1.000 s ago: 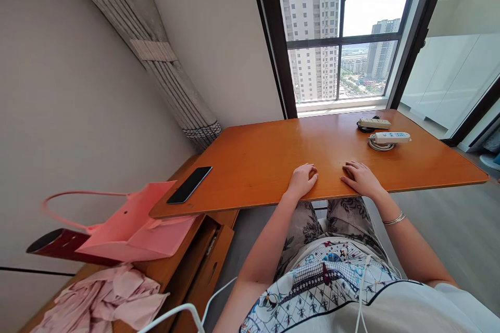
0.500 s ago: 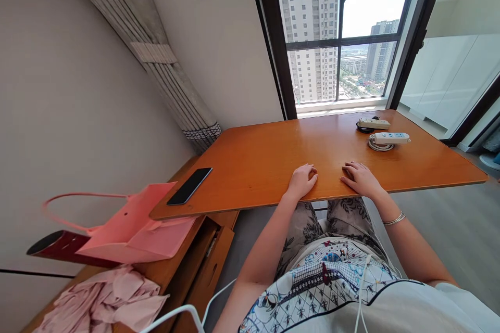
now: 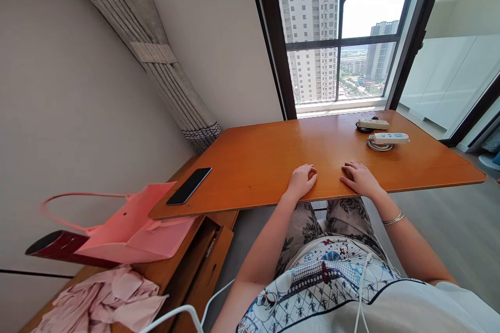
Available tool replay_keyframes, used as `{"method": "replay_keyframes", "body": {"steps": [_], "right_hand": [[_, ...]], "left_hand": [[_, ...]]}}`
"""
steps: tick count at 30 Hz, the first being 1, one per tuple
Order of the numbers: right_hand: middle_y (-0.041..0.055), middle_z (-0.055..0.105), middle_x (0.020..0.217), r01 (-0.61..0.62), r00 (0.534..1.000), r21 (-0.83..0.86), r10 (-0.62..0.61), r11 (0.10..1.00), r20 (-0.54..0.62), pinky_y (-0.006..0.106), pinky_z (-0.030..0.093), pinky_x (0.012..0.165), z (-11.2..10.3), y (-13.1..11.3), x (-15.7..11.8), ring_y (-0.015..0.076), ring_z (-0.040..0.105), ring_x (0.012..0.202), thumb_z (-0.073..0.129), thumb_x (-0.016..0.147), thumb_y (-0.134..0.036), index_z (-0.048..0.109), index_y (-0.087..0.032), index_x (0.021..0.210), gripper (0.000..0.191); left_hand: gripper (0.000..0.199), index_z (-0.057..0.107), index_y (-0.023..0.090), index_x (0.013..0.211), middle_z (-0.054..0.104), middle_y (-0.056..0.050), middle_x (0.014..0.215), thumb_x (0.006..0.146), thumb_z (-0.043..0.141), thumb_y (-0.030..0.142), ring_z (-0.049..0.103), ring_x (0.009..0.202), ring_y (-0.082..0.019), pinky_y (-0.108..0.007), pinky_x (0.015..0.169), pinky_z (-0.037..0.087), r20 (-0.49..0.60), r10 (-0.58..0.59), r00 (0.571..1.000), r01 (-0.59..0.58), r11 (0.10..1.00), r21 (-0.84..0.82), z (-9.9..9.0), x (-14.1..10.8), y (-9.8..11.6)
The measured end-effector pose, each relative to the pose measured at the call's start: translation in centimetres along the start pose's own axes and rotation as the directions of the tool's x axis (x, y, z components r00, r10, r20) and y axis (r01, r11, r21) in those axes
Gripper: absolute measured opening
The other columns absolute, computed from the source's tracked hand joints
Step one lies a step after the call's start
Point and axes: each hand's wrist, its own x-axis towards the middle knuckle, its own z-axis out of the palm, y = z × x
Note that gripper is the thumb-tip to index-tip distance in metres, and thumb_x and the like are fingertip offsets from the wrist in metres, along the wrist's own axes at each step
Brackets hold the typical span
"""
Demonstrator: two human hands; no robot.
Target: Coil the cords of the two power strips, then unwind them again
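My left hand (image 3: 303,181) rests near the front edge of the orange-brown wooden table (image 3: 250,166), its fingers loosely bent and holding nothing. To its right, my right hand (image 3: 360,177) lies on the same tabletop with fingers spread and empty. A gap of bare wood separates the two hands. Beyond my right hand sit two power strips: a white one (image 3: 390,138) on its coiled pale cable, and a cream one (image 3: 373,124) with a black cord behind it. A black phone (image 3: 189,186) lies flat at the table's left end.
A pink bag (image 3: 136,234) and a dark red cylindrical object (image 3: 66,247) are left of the table, on a lower wooden cabinet (image 3: 187,265). Crumpled pink cloth (image 3: 105,302) lies in front of them. A white cable (image 3: 183,309) runs at the bottom. A window (image 3: 339,41) stands behind the table.
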Motion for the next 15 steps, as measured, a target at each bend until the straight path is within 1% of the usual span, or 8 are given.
{"method": "replay_keyframes", "body": {"steps": [4,9,15], "right_hand": [[0.0139,0.059,0.146,0.001,1.0,0.001,-0.001,1.0,0.003,0.054,0.036,0.118,-0.01,-0.04,0.01,0.0325,0.049,0.14,0.052,0.097,-0.049,0.064,-0.018,0.133,0.048],[0.0135,0.06,0.144,0.02,1.0,0.001,-0.02,1.0,-0.022,0.052,0.038,0.118,0.27,0.17,0.06,0.0317,0.052,0.138,0.054,0.097,-0.048,0.065,-0.02,0.132,0.047],[0.0137,0.059,0.145,0.004,1.0,0.008,-0.004,1.0,-0.006,0.055,0.037,0.118,0.13,0.01,0.03,0.033,0.049,0.14,0.053,0.097,-0.049,0.065,-0.019,0.133,0.048]], "left_hand": [[0.02,0.072,0.018,0.104,0.071,-0.012,0.128,0.089,0.061,0.023,0.059,0.131,-0.029,-0.045,0.113,0.045,0.006,-0.007,1.0,0.007,1.0,0.005,-0.15,-0.04,0.18],[0.019,0.072,0.02,0.103,0.071,-0.011,0.128,0.088,0.061,0.024,0.06,0.131,-0.028,-0.045,0.113,0.046,0.0,0.0,1.0,0.0,1.0,0.002,-0.2,-0.11,0.06],[0.019,0.072,0.02,0.104,0.071,-0.011,0.129,0.089,0.061,0.024,0.059,0.132,-0.028,-0.045,0.113,0.046,-0.001,0.005,1.0,-0.005,1.0,0.004,-0.08,-0.1,-0.13]]}}
